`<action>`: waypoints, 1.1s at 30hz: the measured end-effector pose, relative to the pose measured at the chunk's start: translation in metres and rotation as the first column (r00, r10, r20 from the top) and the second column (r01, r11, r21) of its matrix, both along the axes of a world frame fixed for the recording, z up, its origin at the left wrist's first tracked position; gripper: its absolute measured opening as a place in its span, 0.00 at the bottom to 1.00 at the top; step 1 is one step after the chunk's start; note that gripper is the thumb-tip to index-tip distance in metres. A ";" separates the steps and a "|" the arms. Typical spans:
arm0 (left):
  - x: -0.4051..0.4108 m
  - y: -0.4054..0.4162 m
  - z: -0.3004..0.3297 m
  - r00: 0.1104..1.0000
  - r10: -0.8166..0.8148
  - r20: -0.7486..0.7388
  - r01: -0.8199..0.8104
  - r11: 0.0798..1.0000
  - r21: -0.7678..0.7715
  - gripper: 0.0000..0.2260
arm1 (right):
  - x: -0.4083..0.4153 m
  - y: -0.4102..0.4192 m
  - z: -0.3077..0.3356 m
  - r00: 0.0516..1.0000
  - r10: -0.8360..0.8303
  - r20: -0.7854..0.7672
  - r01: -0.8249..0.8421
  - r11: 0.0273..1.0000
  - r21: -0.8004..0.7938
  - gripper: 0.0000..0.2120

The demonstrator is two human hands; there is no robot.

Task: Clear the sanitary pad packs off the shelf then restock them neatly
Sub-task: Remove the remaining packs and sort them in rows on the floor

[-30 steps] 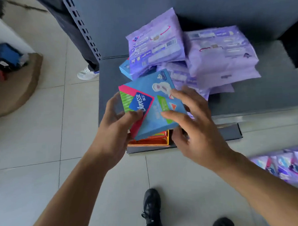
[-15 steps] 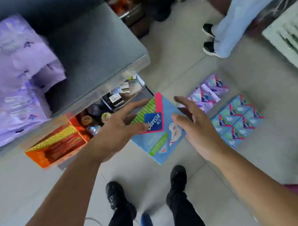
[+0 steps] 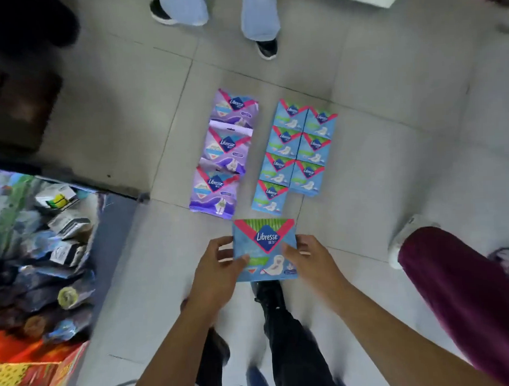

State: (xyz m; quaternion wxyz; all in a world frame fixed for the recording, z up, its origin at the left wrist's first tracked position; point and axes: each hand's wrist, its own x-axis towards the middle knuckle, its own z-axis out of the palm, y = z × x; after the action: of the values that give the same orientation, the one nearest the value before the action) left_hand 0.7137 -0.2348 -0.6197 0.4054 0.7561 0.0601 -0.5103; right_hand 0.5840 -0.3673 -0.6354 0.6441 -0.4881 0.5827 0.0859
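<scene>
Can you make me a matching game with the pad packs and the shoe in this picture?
Things:
1. purple packs
2. blue packs
3. blue pack
4. white shoe

Where:
A. held in both hands, the left hand and the right hand
B. on the floor in a single row of three
C. on the floor in two rows side by side
D. at the right, beside a dark red trouser leg

Pairs: 1-B, 2-C, 3-A, 4-D

The blue Libresse pack (image 3: 264,249) hides most of both hands' fingers. Goods on the low shelf (image 3: 45,245) at left are smeared beyond reading. The maroon trouser leg (image 3: 468,300) runs off-frame.
</scene>
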 end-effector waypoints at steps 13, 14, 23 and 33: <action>0.007 -0.099 -0.132 0.870 -0.493 0.000 0.493 0.869 -0.049 0.14 | -0.042 -0.046 -0.120 0.917 -0.390 -0.083 0.391 0.920 0.002 0.14; 0.007 -0.104 -0.143 0.858 -0.513 0.018 0.513 0.858 -0.037 0.14 | -0.042 -0.052 -0.131 0.914 -0.398 -0.083 0.399 0.917 -0.011 0.13; 0.030 -0.134 -0.297 0.835 -0.537 0.124 0.502 0.834 0.229 0.14 | -0.076 -0.105 -0.282 0.899 -0.369 -0.237 0.328 0.924 -0.196 0.14; 0.031 -0.150 -0.447 0.900 -0.407 0.159 0.363 0.899 0.247 0.23 | -0.063 -0.130 -0.434 0.924 -0.321 -0.207 0.266 0.930 -0.254 0.11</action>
State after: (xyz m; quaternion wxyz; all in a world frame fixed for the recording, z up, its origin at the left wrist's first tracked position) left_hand 0.7442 -0.3848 -1.0666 0.2174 0.8403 -0.0800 -0.4901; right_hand 0.5206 -0.4976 -1.0692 0.5144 -0.4490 0.7303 -0.0181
